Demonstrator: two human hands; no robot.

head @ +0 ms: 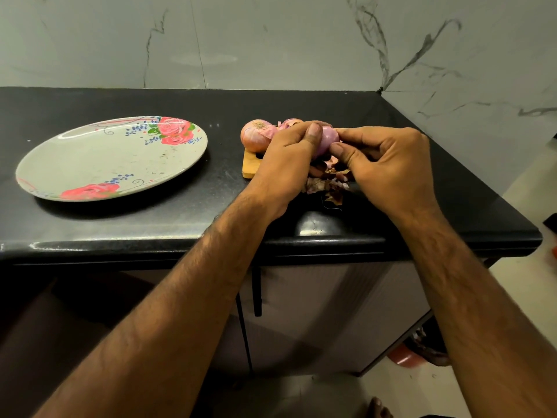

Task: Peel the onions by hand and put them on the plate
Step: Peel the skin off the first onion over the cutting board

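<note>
My left hand (284, 159) grips a purple onion (327, 141) above a small wooden board (250, 164); its smooth inner layer shows between my thumbs. My right hand (388, 164) pinches the onion's right end with thumb and curled fingers. An onion in its papery skin (256, 134) lies on the board's far left corner, and a second one (291, 122) peeks out behind my left hand. Torn dry peels (327, 185) lie under my hands. A white flowered plate (111, 158) sits on the counter to the left with nothing on it.
The black stone counter (211, 191) ends at a rounded front edge and a right edge close to my right hand. A marble wall rises behind. Cabinet doors and a tiled floor lie below.
</note>
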